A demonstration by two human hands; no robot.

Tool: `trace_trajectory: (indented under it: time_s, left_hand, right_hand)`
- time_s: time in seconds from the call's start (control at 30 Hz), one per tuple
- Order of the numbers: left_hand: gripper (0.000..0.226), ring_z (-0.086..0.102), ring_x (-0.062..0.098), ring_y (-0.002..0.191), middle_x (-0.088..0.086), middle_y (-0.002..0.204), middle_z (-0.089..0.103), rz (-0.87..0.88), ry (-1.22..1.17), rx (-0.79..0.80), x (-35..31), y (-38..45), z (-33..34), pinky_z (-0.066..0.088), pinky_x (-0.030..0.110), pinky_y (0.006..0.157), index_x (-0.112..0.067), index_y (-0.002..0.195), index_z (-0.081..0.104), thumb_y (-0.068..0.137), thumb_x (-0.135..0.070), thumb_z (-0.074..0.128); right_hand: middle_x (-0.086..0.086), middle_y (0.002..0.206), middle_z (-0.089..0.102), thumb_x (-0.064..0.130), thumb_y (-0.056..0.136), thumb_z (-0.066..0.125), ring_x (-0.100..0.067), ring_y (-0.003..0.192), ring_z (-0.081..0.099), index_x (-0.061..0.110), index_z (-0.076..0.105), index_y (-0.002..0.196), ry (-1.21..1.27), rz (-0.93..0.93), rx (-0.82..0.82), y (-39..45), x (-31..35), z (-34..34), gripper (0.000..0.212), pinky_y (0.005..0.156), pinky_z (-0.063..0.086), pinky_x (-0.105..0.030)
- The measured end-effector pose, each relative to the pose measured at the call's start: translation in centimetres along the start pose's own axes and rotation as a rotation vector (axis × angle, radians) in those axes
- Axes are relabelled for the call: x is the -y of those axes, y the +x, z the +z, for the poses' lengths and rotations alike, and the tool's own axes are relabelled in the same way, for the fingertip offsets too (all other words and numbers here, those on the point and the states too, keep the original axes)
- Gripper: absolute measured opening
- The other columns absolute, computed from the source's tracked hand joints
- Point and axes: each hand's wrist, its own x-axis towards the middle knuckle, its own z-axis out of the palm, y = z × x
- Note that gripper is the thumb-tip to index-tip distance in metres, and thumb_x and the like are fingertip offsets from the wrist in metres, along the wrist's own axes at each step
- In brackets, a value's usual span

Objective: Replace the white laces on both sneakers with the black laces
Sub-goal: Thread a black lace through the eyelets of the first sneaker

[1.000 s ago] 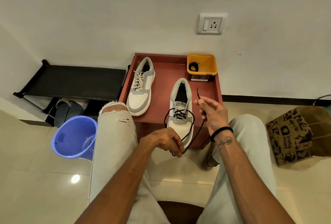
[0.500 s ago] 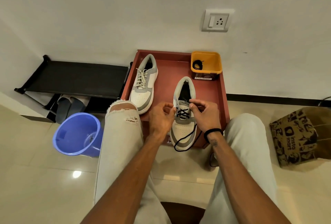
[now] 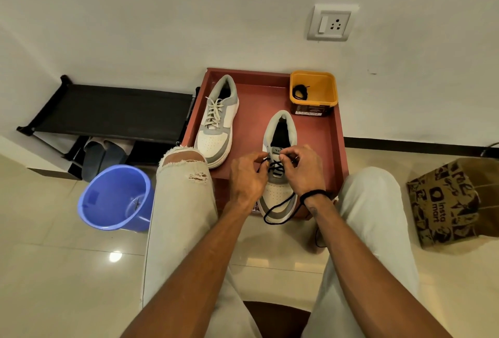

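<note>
Black lace (image 3: pixel 278 206) is thin, floppy and weighs nothing, so pinch it right at the stiff tip to poke eyelets. It's half threaded on the sneaker (image 3: pixel 278 175) at frame centre, on the red surface (image 3: pixel 318 132). Left hand (image 3: pixel 247 177) and right hand (image 3: pixel 303 169) each have a narrow pinch grip on the lace. The other sneaker (image 3: pixel 216 127), upper left of it, has white laces.

On brown paper bag (image 3: pixel 448 202), printed sideways: "Insta mart". On tongue label (image 3: pixel 277 151) of near sneaker (image 3: pixel 278 192): letters "Ve", rest hidden.
</note>
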Motion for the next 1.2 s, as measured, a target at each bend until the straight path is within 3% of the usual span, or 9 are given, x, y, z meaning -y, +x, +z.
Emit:
trace_trajectory:
  time_s: [0.13,0.33,0.4,0.47,0.57,0.77,0.97,1.03,1.2]
  left_hand:
    - [0.030,0.070,0.012,0.100,0.000,0.116,0.076,-0.010,-0.006,0.022,0.0,-0.1,0.0,0.060,0.032,0.091,-0.014,0.124,0.073,0.095,-0.014,0.073]
    - [0.032,0.070,0.011,0.096,0.000,0.110,0.076,-0.049,-0.016,0.049,0.0,-0.1,0.0,0.061,0.032,0.090,-0.015,0.126,0.072,0.094,-0.015,0.073]
    - [0.034,0.069,0.009,0.089,0.000,0.106,0.076,-0.100,-0.017,0.070,0.2,0.0,-0.1,0.060,0.021,0.081,-0.014,0.129,0.069,0.095,-0.017,0.074]
    - [0.036,0.066,0.006,0.082,0.001,0.105,0.076,-0.157,-0.017,0.092,0.2,0.0,-0.2,0.048,0.003,0.065,-0.013,0.130,0.068,0.095,-0.020,0.074]
    - [0.032,0.064,0.005,0.081,0.002,0.105,0.075,-0.189,-0.014,0.089,0.4,0.2,-0.5,0.044,0.002,0.056,-0.013,0.127,0.069,0.096,-0.020,0.073]
    - [0.016,0.064,-0.006,0.077,-0.008,0.090,0.073,-0.137,-0.064,0.055,-0.4,0.8,-1.0,0.049,0.002,0.066,-0.013,0.109,0.080,0.095,-0.015,0.071]
    - [0.019,0.067,-0.003,0.083,-0.010,0.094,0.075,-0.072,-0.082,0.093,-0.9,0.6,-1.0,0.051,0.005,0.069,-0.019,0.111,0.079,0.094,-0.027,0.075]
    - [0.024,0.067,-0.001,0.086,-0.007,0.101,0.076,-0.079,-0.063,0.061,-0.6,0.6,-0.9,0.055,0.012,0.078,-0.018,0.115,0.078,0.094,-0.028,0.075]
    - [0.028,0.064,0.014,0.118,0.003,0.124,0.072,-0.100,-0.024,0.050,0.1,0.6,-0.8,0.052,0.036,0.106,-0.019,0.123,0.074,0.096,-0.024,0.072]
  right_hand:
    - [0.001,0.097,0.060,0.015,0.094,0.070,-0.011,0.088,0.061,0.017,0.073,0.099,0.007,-0.008,0.011,0.2,-0.2,0.4,0.006,0.079,0.052,-0.023]
    - [0.003,0.096,0.062,0.016,0.095,0.068,-0.006,0.087,0.059,0.019,0.072,0.097,0.096,0.039,0.011,0.5,-0.5,0.6,0.005,0.073,0.044,-0.009]
    - [0.004,0.092,0.066,0.013,0.095,0.068,0.002,0.082,0.061,0.016,0.071,0.097,0.247,0.113,-0.055,0.9,-0.4,0.1,0.005,0.072,0.047,-0.010]
    - [0.005,0.085,0.068,0.012,0.095,0.068,0.006,0.072,0.061,0.013,0.071,0.096,0.375,0.173,-0.144,1.4,-0.6,-0.8,0.003,0.069,0.050,-0.015]
    - [0.002,0.082,0.070,0.018,0.093,0.071,-0.009,0.072,0.064,0.022,0.071,0.092,0.464,0.209,-0.163,1.9,-1.2,-1.8,0.004,0.068,0.058,-0.031]
    - [0.002,0.081,0.069,0.021,0.093,0.070,-0.015,0.074,0.064,0.032,0.068,0.085,0.475,0.238,-0.207,1.8,-1.8,-2.5,0.014,0.070,0.058,-0.036]
    - [0.004,0.091,0.071,0.016,0.092,0.071,-0.001,0.078,0.064,0.018,0.075,0.094,0.289,0.079,-0.094,1.2,-1.0,-1.9,0.005,0.070,0.047,-0.009]
    - [0.004,0.096,0.065,0.018,0.093,0.071,-0.001,0.082,0.061,0.020,0.075,0.096,0.157,0.022,-0.034,0.9,-0.8,-1.2,0.005,0.071,0.043,-0.004]
    - [0.000,0.100,0.053,0.017,0.096,0.068,-0.001,0.082,0.053,0.020,0.073,0.100,0.042,0.000,0.036,0.5,-0.6,0.6,0.007,0.070,0.039,-0.002]
